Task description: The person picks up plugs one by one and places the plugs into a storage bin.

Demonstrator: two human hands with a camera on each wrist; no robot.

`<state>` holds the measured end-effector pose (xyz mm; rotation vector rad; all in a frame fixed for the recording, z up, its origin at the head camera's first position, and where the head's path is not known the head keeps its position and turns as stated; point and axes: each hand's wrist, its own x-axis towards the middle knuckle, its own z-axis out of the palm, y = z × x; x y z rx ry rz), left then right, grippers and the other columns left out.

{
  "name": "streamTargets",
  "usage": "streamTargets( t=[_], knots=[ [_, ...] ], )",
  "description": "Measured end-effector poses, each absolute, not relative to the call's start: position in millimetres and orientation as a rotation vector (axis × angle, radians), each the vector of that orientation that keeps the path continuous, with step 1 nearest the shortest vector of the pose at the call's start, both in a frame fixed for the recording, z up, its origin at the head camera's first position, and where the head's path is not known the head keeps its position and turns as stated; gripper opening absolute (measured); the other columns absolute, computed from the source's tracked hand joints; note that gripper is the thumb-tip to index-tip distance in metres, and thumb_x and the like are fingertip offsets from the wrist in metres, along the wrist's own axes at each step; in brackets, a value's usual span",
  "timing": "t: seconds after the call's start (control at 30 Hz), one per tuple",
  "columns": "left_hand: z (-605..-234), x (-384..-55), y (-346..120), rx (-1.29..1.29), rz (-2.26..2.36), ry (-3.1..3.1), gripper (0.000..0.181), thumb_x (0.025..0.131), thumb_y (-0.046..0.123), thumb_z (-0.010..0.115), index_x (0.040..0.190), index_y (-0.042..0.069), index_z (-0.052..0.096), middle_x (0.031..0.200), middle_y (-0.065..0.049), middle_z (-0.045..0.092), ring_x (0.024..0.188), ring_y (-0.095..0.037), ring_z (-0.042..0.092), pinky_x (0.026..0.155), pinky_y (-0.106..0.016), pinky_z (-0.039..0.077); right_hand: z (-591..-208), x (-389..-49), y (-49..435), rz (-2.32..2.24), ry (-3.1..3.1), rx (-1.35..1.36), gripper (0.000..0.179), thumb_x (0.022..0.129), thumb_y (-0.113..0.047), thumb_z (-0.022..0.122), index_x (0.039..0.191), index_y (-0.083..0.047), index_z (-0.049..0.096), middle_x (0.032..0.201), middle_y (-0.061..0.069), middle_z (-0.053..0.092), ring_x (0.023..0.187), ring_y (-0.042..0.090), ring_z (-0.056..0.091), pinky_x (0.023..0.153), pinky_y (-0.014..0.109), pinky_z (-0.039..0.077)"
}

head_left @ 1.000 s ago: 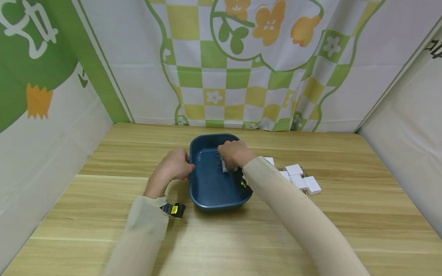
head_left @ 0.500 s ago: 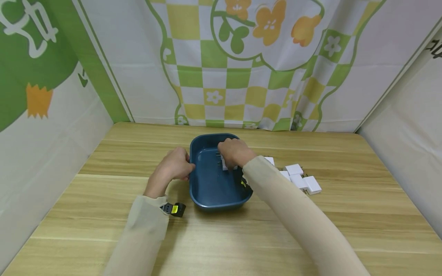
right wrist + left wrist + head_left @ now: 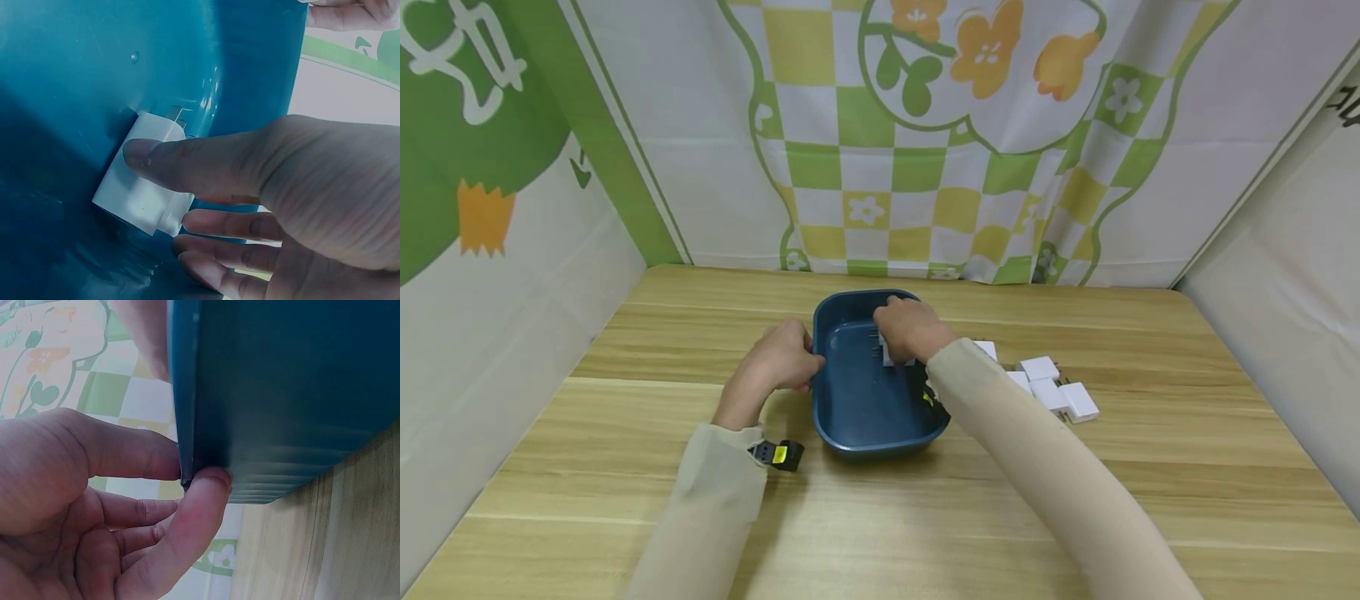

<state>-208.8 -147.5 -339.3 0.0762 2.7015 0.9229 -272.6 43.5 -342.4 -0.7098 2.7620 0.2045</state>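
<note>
My left hand (image 3: 779, 357) pinches the left rim of a dark blue plastic bin (image 3: 857, 412); in the left wrist view thumb and finger close on either side of the rim. Inside the bin, toward its far right, my right hand (image 3: 913, 330) holds a white charger plug (image 3: 140, 197), thumb laid across its top. Metal prongs stick out from the plug, toward the left in the head view. Against that plug, partly hidden by the fingers, lies a second white block (image 3: 177, 215). More white charger plugs (image 3: 1078, 403) lie on the table right of the bin, partly behind the right sleeve.
The bin stands on a wood-grain table (image 3: 647, 417). A patterned curtain (image 3: 865, 167) hangs along the table's back edge, with printed cloth on both sides. A black strap with a yellow mark (image 3: 778, 455) sits at the left wrist.
Inside the bin, my right hand has shifted slightly toward the far side along with the charger plug. My left hand has stayed on the rim, and the bin has hardly moved.
</note>
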Motion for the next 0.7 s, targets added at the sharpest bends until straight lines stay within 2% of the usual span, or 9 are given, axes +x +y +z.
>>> streamTargets(
  t=[0.43,0.7],
  knots=[
    [-338.9,-208.1,-146.9,0.083,0.924,2.706,0.025,0.095,0.009,0.059,0.072,0.002,0.062,0.06,-0.008,0.065,0.065,-0.028,0.071,0.054,-0.029,0.044,-343.2,-272.8,43.9,0.204,2.768,-0.709,0.034,0.09,-0.012,0.076,0.123,-0.011,0.068,0.131,0.014,0.058,0.117,0.029,0.056,0.091,0.041,0.049],
    [-338.6,-207.9,-146.8,0.09,0.919,2.708,0.026,0.095,0.008,0.058,0.071,0.002,0.063,0.059,-0.008,0.065,0.064,-0.027,0.071,0.054,-0.029,0.045,-343.1,-272.8,44.6,0.216,2.757,-0.722,0.036,0.095,-0.01,0.07,0.131,-0.01,0.064,0.136,0.013,0.057,0.123,0.03,0.054,0.099,0.042,0.047]
  ],
)
